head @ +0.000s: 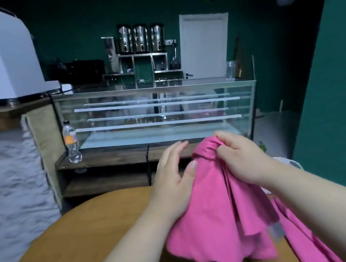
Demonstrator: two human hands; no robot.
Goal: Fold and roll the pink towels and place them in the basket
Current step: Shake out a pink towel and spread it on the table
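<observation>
A pink towel (214, 216) hangs bunched above the round wooden table (77, 251). My right hand (239, 160) pinches its gathered top and holds it up. My left hand (173, 177) lies with straight fingers against the towel's left side, the thumb pressing on the cloth. More pink cloth (307, 241) lies on the table at the lower right, under my right forearm. A white object (288, 160), perhaps the basket's rim, peeks out behind my right wrist; most of it is hidden.
Beyond the table stands a low wooden shelf (107, 158) with a plastic bottle (71, 141) on it. A glass display case (160, 114) sits behind it. A white textured wall is at the left, a green wall (335, 102) at the right.
</observation>
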